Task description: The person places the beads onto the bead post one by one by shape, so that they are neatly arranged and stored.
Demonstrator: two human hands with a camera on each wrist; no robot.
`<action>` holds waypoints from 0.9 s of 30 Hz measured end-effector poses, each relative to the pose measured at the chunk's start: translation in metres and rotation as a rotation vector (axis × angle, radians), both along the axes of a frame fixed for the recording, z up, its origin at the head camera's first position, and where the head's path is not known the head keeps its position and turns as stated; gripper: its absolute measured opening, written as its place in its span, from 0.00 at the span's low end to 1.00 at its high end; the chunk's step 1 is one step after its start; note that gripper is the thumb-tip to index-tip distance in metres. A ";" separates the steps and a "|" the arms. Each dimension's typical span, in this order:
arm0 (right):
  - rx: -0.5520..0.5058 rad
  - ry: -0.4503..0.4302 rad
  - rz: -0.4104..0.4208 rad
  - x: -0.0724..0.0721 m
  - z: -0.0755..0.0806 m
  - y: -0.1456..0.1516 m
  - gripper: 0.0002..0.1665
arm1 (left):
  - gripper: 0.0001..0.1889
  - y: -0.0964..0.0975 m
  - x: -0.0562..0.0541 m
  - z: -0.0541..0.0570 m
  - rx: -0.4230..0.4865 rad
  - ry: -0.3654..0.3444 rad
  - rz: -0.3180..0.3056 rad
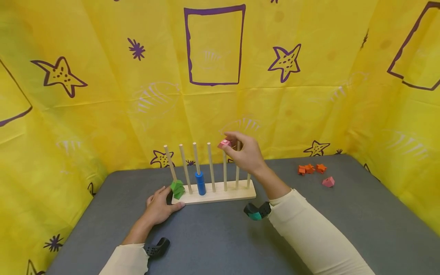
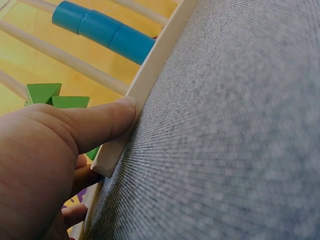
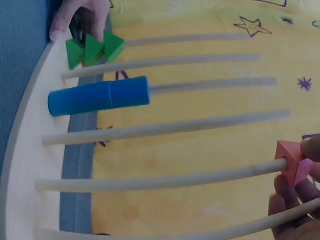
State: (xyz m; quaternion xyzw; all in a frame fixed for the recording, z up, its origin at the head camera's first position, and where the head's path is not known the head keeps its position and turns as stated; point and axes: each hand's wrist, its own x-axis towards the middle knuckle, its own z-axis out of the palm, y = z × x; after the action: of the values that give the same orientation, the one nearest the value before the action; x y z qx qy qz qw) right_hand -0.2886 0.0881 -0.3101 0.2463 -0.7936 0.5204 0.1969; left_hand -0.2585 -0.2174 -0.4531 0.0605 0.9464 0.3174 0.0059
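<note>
A wooden peg board (image 1: 220, 196) with several upright pegs stands on the table. My left hand (image 1: 159, 206) grips its left end, the thumb along the front edge in the left wrist view. Beside that hand, green triangular blocks (image 1: 177, 190) are stacked on the leftmost peg. Blue cylinders (image 1: 201, 184) sit on another peg, left of the middle. My right hand (image 1: 246, 152) pinches a pink block (image 1: 225, 144) between thumb and fingers at the top of a peg right of the middle. In the right wrist view, that peg's tip meets the hole in the pink block (image 3: 291, 162).
To the right on the grey table (image 1: 213, 236) lie several orange star-shaped blocks (image 1: 309, 168) and another pink block (image 1: 328, 182). A yellow patterned cloth (image 1: 213, 107) hangs behind the table and along its sides. Bare pegs (image 1: 211, 168) rise between and beside the filled ones.
</note>
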 end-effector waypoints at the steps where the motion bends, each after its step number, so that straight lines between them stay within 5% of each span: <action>1: -0.023 -0.010 0.004 0.000 -0.002 0.000 0.24 | 0.43 0.000 0.000 0.000 0.001 0.000 0.001; 16: -0.276 -0.185 0.084 0.009 -0.024 -0.003 0.39 | 0.43 0.000 -0.001 -0.002 0.007 -0.005 0.008; 27: -0.330 -0.253 0.052 0.001 -0.068 -0.005 0.34 | 0.43 0.000 0.000 -0.002 0.007 -0.001 0.009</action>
State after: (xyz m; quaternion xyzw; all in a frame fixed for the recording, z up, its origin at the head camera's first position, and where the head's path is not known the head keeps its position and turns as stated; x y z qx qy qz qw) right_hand -0.2873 0.0829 -0.3782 0.1638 -0.7095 0.6749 0.1198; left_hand -0.2583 -0.2174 -0.4547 0.0559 0.9455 0.3208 0.0046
